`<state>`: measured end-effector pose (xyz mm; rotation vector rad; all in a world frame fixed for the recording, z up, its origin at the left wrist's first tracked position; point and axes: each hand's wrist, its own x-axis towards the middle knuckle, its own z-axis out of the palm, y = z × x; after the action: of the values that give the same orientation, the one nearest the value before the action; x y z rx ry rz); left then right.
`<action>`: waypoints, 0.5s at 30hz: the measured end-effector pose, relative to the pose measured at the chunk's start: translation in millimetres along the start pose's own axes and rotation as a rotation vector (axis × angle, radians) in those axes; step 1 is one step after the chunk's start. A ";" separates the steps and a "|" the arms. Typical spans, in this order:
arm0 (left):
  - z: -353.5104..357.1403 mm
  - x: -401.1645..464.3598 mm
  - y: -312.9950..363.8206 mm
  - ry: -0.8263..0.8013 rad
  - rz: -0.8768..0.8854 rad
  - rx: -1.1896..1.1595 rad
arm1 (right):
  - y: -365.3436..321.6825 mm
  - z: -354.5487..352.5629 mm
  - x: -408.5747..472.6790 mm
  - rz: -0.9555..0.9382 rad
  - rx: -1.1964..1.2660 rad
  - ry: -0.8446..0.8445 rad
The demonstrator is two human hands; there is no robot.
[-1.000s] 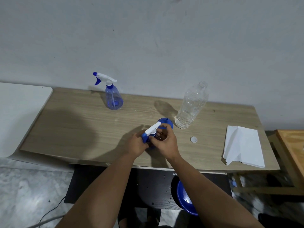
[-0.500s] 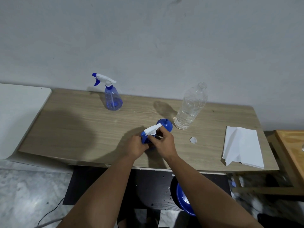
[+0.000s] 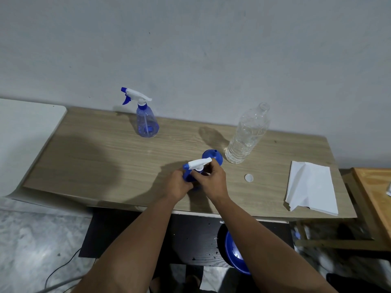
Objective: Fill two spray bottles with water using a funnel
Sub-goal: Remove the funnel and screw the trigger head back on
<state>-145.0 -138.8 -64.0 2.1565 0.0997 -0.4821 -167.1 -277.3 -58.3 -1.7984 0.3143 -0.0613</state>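
Note:
A blue spray bottle with a white trigger head (image 3: 198,163) stands near the front middle of the wooden table (image 3: 95,161). My left hand (image 3: 178,183) grips its body, which is mostly hidden. My right hand (image 3: 211,179) holds the neck collar under the trigger head. Just behind it a blue funnel (image 3: 213,156) sits on the table, spout up. A second spray bottle (image 3: 146,119) stands at the back left with its trigger head on. An uncapped clear water bottle (image 3: 247,136), partly filled, stands to the right of the funnel.
A white bottle cap (image 3: 248,178) lies right of my hands. Folded white paper (image 3: 311,187) rests at the table's right end. A blue basin (image 3: 234,252) sits under the table. A white surface (image 3: 25,134) adjoins on the left, a wooden stand (image 3: 374,197) on the right.
My right hand's fingers have shifted around the collar, and the trigger head has turned slightly. The bottle stays in the same spot.

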 end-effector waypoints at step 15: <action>-23.9 -46.2 -18.6 -0.094 0.093 -0.148 | -44.6 8.7 -24.9 -0.014 0.018 -0.111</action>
<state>-184.9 -103.9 -48.4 1.9815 -0.0169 -0.5051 -181.2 -253.3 -14.5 -1.7789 0.2209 0.0254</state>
